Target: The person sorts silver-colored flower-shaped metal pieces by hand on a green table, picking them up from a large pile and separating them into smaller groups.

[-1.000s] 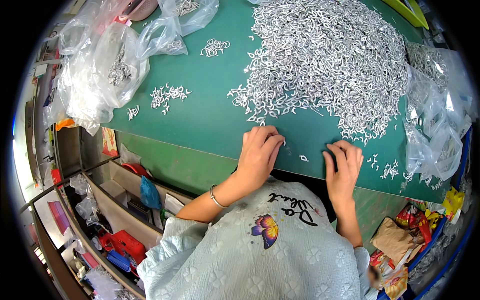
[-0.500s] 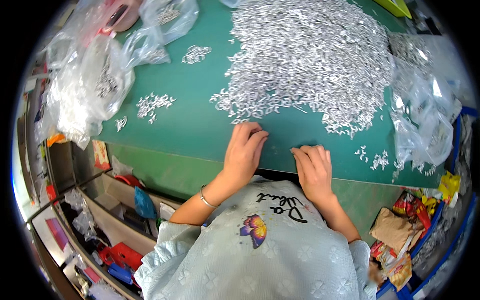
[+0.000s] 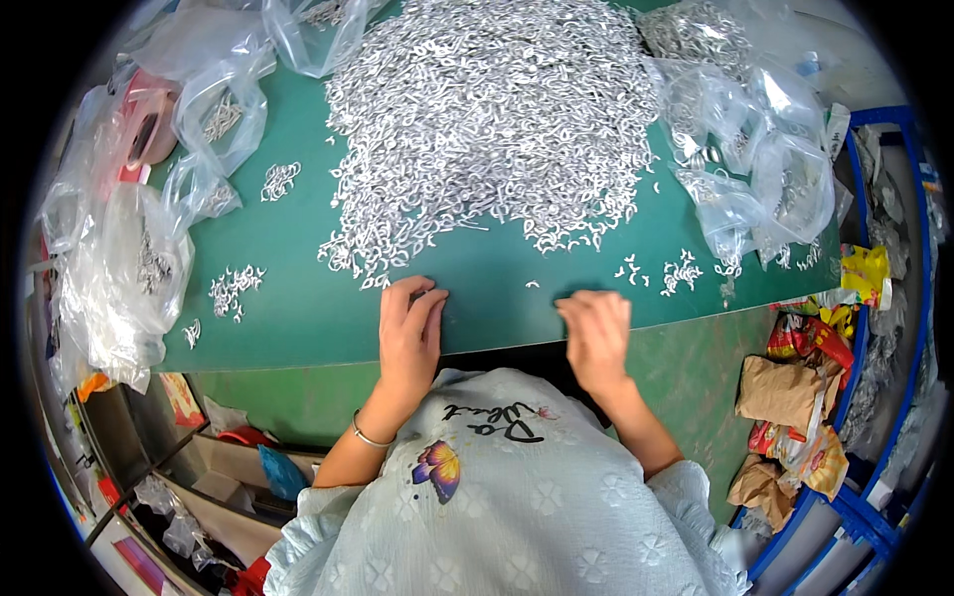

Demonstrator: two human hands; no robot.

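A wide heap of small silvery curved metal pieces covers the middle of the green table. My left hand rests at the table's near side, just below the heap's lower left corner. Its fingers are curled, thumb and index fingertips close together; whatever they hold is too small to make out. Farther right, my right hand hovers over the table edge with fingers bent and pressed together, slightly blurred, their contents hidden. One loose curved piece lies between the hands, nearer the right one.
Small piles of pieces lie at the left, and another scatter at the right. Clear plastic bags crowd the left side; more bags stand at the right. A blue-framed rack with packages is beyond the right edge.
The whole view has turned, shifting the heap leftward in the picture. My hands are farther apart, and a single loose piece now lies between them.
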